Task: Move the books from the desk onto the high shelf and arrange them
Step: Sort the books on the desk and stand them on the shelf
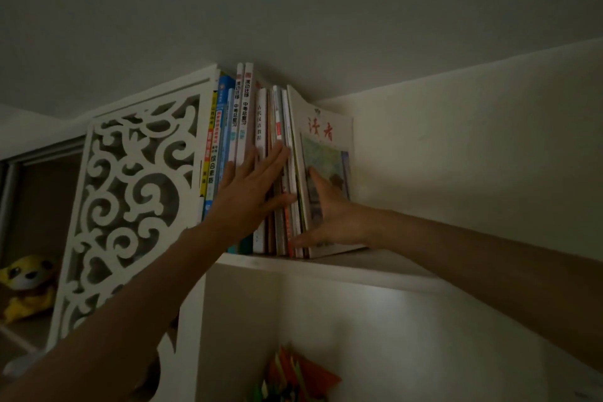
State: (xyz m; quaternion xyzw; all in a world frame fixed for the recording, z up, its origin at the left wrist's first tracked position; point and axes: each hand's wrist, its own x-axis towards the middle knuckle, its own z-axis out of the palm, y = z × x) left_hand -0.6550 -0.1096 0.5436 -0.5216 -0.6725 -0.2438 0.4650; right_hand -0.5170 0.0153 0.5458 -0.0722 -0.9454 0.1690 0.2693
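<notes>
Left hand [251, 196] flat, fingers straight on slim upright book spines [243, 114]; right hand [331, 217] splayed against thin magazine cover [329, 140].

A row of books [248, 108] stands upright on the white high shelf [375, 260], spines outward, packed toward its left end. A thin white magazine [329, 153] with red characters closes the row's right end, its cover showing.

Bare left hand [251, 189]; bare right hand [336, 219]; bare forearms [146, 297].
</notes>
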